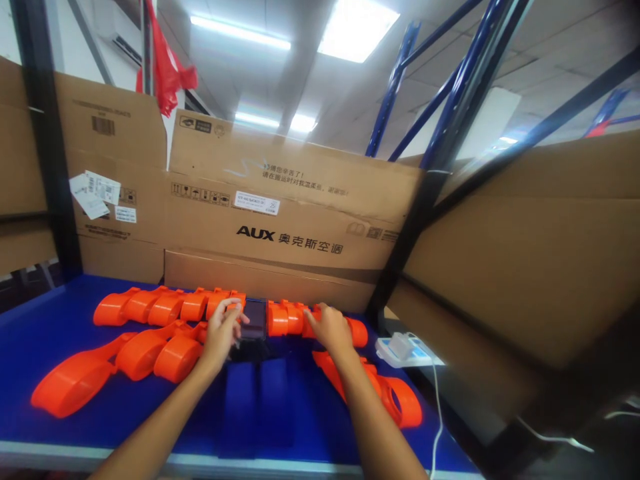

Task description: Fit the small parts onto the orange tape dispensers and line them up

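My left hand (223,331) is raised beside the inner end of the back left row of orange plastic loops (167,308). Its fingers are apart and slightly curled, and I see nothing held in them. My right hand (331,328) is closed over an orange plastic loop (311,323) in the back right row, its fingertips partly hidden. Between the hands stands a dark rectangular block (255,320). More orange loops (143,353) lie in front on the left, with a larger one (75,383) at the outer end. Another group of orange loops (403,402) lies beyond my right forearm.
Under everything is a blue tabletop (310,427) with a pale front edge. Printed cardboard (280,267) walls the back. A white power strip (400,353) with a plugged-in adapter and trailing cable sits at the right, near a dark rack post (400,260).
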A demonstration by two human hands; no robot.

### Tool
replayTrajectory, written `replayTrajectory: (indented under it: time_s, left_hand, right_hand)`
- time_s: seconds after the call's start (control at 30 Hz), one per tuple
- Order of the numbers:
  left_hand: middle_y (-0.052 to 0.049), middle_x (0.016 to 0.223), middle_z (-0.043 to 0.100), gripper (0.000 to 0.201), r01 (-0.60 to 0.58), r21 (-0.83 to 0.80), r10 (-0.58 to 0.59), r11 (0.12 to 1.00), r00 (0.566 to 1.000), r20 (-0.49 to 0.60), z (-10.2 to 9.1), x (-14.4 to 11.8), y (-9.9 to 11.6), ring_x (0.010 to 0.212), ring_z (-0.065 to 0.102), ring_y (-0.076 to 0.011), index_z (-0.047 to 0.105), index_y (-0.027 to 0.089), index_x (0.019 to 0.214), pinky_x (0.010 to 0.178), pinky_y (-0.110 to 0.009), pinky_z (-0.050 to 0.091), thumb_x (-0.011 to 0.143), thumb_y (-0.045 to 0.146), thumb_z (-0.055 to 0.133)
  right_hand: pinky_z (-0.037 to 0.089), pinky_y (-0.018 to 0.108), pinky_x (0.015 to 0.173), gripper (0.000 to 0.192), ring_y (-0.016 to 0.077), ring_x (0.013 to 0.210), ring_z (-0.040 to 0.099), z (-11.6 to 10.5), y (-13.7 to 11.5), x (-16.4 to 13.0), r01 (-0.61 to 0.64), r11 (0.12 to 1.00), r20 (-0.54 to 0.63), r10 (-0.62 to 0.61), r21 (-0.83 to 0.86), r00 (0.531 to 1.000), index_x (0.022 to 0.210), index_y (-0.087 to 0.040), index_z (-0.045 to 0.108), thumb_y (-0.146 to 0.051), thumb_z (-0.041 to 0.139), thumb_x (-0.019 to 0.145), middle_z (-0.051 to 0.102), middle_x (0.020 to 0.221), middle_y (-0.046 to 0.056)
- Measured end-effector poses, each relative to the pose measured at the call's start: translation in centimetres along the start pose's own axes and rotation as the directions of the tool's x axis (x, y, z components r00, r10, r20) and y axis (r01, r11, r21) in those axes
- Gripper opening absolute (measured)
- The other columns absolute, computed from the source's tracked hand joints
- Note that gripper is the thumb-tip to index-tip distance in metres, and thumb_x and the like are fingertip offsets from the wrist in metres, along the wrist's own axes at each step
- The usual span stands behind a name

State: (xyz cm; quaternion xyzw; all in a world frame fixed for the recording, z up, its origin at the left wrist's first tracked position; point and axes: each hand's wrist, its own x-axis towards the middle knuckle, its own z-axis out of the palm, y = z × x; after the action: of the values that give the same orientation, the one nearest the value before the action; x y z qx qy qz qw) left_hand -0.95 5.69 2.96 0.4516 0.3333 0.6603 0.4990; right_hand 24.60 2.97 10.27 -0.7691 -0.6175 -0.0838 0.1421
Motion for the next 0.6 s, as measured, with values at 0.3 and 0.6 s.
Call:
replayTrajectory:
  time_s: [0.3,0.6]
  left_hand:
    - [0.0,0.073,0.068,0.042,-0.003,0.02,0.002,1.0,0.999,0.039,0.1,-0.6,0.3,0.038,0.048,-0.0076,0.055,0.021,0.106,0.032,-0.015,0.032,0.078,0.051,0.066]
    - [0.0,0.07,0.069,0.04,-0.011,0.013,0.01,1.0,0.999,0.04,-0.1,-0.3,0.2,0.037,0.046,-0.0073,0.057,0.02,0.104,0.033,-0.016,0.031,0.078,0.049,0.066]
  right_hand:
    - [0.047,0.037,0.079,0.041,0.0328,0.103,0.067,-5.3,2.6,-3.3,-0.025,0.984,0.21,0.062,-0.174,0.976,0.103,-0.021,0.07,-0.054,0.063,0.08,0.071,0.108,0.014]
    - [0.049,0.039,0.081,0.048,0.0347,0.105,0.067,-5.4,3.0,-4.7,0.076,0.956,0.457,0.064,-0.283,0.887,0.102,-0.019,0.072,-0.042,0.082,0.06,0.071,0.108,0.014]
